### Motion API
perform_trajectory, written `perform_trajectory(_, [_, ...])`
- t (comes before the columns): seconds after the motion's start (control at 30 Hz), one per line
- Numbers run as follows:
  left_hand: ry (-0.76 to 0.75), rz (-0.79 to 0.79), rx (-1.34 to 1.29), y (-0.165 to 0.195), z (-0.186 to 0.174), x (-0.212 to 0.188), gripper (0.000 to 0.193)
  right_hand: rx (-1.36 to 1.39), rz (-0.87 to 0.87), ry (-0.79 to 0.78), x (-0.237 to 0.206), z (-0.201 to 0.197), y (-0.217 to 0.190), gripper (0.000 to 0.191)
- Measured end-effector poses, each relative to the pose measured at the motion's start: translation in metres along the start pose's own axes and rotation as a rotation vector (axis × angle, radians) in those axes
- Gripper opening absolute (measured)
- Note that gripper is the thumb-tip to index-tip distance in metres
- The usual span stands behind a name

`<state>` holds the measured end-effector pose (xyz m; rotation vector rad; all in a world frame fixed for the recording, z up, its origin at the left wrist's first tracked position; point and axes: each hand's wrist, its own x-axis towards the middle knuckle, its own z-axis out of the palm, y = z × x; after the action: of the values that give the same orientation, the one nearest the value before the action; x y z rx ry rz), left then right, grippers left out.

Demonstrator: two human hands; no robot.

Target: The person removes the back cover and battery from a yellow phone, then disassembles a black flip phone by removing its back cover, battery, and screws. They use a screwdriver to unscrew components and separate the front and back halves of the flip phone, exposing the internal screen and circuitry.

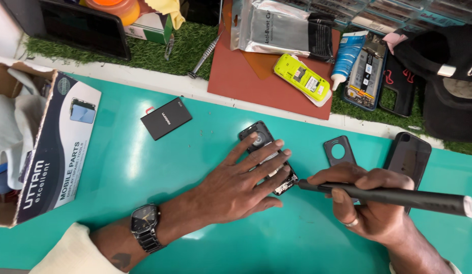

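Head view: the landmark is the opened phone [269, 155], lying back-up and slanted on the teal table [144, 172]. The left hand [241, 180] lies flat on the phone with fingers spread, pressing it down; the palm and fingers cover most of the body, so only the camera end beyond the fingertips and a strip of exposed circuitry at the near right corner remain visible. The right hand [370, 200], just right of the phone, is closed around a black pen-shaped screwdriver [393, 197] with the fingers pinching the shaft. The tool tip meets the phone's near right corner; the exact contact point is too small to make out. The tool's far end runs to the right frame edge. A ring sits on one right finger and a dark wristwatch [146, 227] on the left wrist. Right of the phone, partly hidden behind the right hand, lie a small dark camera bezel [338, 150] and a black back cover [409, 157]. Left of the phone lies a flat black battery [166, 118]. Far left, a cardboard box [53, 152] is cut off by the frame edge. Beyond the phone, on a red mat [236, 76], rests a yellow-green handset [302, 78].
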<state>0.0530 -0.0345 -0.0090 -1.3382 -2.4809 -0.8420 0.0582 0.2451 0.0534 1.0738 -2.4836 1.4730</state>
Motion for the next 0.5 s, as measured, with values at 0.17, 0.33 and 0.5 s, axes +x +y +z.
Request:
perform_trajectory(0.17, [0.107, 0.0, -0.101, 0.004, -0.005, 0.001, 0.018, 0.068, -0.037, 0.011, 0.001, 0.011, 0.0, 0.042])
perform_trajectory(0.33, [0.104, 0.038, 0.169, -0.019, -0.031, -0.003, 0.009, 0.026, 0.071, 0.095, 0.004, 0.003, -0.004, 0.04])
perform_trajectory(0.5, [0.093, -0.156, 0.351, -0.052, -0.064, -0.018, 0.014, -0.415, 0.445, -0.045, 0.021, -0.012, -0.01, 0.039])
